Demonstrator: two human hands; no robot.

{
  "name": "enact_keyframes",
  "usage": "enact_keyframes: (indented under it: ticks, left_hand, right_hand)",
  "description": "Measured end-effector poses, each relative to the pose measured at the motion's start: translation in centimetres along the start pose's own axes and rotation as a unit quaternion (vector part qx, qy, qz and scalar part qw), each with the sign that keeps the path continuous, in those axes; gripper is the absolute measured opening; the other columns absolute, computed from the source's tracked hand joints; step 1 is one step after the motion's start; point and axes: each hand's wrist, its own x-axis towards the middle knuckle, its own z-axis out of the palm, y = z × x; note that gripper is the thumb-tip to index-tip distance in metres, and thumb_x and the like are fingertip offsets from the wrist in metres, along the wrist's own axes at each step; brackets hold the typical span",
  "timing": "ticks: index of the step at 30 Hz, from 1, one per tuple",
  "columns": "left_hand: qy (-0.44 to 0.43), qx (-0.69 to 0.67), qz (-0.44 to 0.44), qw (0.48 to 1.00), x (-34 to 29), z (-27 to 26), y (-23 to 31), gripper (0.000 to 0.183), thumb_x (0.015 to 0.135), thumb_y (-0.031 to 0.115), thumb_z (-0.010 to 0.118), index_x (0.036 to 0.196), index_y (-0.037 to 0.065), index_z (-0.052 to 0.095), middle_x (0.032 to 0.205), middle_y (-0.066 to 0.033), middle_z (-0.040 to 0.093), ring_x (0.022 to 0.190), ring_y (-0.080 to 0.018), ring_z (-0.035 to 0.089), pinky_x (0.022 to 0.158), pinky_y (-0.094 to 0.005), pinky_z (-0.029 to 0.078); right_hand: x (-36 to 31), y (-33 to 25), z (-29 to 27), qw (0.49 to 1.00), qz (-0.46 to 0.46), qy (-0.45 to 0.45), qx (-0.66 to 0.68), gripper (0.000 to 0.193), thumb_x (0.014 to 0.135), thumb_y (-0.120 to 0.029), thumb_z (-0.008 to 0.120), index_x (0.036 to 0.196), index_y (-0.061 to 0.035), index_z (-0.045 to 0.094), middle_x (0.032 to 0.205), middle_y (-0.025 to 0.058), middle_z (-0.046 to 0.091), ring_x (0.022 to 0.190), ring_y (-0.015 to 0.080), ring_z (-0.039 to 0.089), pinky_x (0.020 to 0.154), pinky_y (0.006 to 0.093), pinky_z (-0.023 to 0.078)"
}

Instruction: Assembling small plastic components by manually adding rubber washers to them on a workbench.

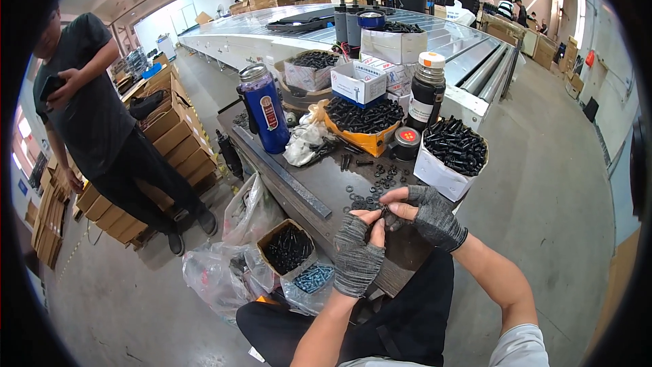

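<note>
My left hand (360,253), in a grey fingerless glove, is closed in a pinch at the near edge of the dark table (309,180). Its fingertips meet those of my right hand (435,219), gloved alike and also pinching. Something small and dark sits between the fingertips, too small to name. Just beyond them lie loose black washers (358,201) and a scatter of small black nuts (387,178). A few black bolts (346,162) rest farther back. Right of these, a white box (435,174) is heaped with black bolts (456,144).
A blue bottle (272,115), white cloth (307,141), orange-sided bolt container (377,143), round tin (405,143) and black flask (426,98) stand behind. A metal bar (285,177) lines the left edge. Below are a carton (299,268) and plastic bags (214,275). Another person (102,102) stands left.
</note>
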Motion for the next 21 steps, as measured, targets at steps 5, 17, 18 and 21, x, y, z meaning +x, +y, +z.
enact_keyframes:
  ticks: [5, 17, 18, 21]
  left_hand:
    - [0.007, -0.001, -0.029, 1.0, -0.1, -0.2, 0.2, 0.019, 0.088, -0.001, 0.066, 0.107, 0.001, 0.065, 0.096, -0.0118, 0.064, 0.087, -0.0234, 0.064, 0.078, -0.033, 0.051]
    - [0.029, -0.045, -0.055, 0.997, -0.4, -1.0, 0.3, 0.032, 0.086, -0.004, 0.068, 0.118, 0.002, 0.065, 0.101, -0.0097, 0.063, 0.092, -0.0202, 0.062, 0.085, -0.0324, 0.051]
    - [0.043, -0.07, -0.088, 0.993, -0.3, -1.0, 0.3, 0.028, 0.086, -0.003, 0.069, 0.113, 0.0, 0.067, 0.102, -0.0089, 0.063, 0.094, -0.0186, 0.062, 0.086, -0.0313, 0.05]
    - [0.074, -0.075, -0.095, 0.99, -0.1, -1.4, 0.1, 0.022, 0.088, 0.002, 0.07, 0.11, -0.002, 0.067, 0.102, -0.0087, 0.065, 0.091, -0.0155, 0.061, 0.082, -0.0281, 0.05]
  right_hand:
    - [-0.3, -1.4, 0.7, 0.994, -0.048, -0.013, -0.101, 0.028, 0.097, -0.02, 0.059, 0.116, -0.0025, 0.07, 0.103, 0.0069, 0.072, 0.097, 0.0126, 0.064, 0.089, 0.029, 0.05]
    - [2.7, -1.8, 0.0, 0.998, -0.036, -0.034, -0.031, 0.036, 0.092, -0.025, 0.069, 0.118, 0.0003, 0.065, 0.09, 0.008, 0.068, 0.083, 0.0174, 0.064, 0.076, 0.034, 0.053]
    - [4.3, -1.3, -0.4, 0.974, -0.128, 0.017, -0.185, 0.032, 0.09, -0.025, 0.068, 0.113, -0.0031, 0.067, 0.092, 0.0105, 0.067, 0.085, 0.0215, 0.065, 0.078, 0.0347, 0.053]
    - [9.2, 0.5, -0.4, 0.867, -0.204, 0.086, -0.447, 0.023, 0.086, -0.021, 0.066, 0.103, -0.0056, 0.069, 0.094, 0.0154, 0.067, 0.089, 0.0303, 0.067, 0.077, 0.0397, 0.053]
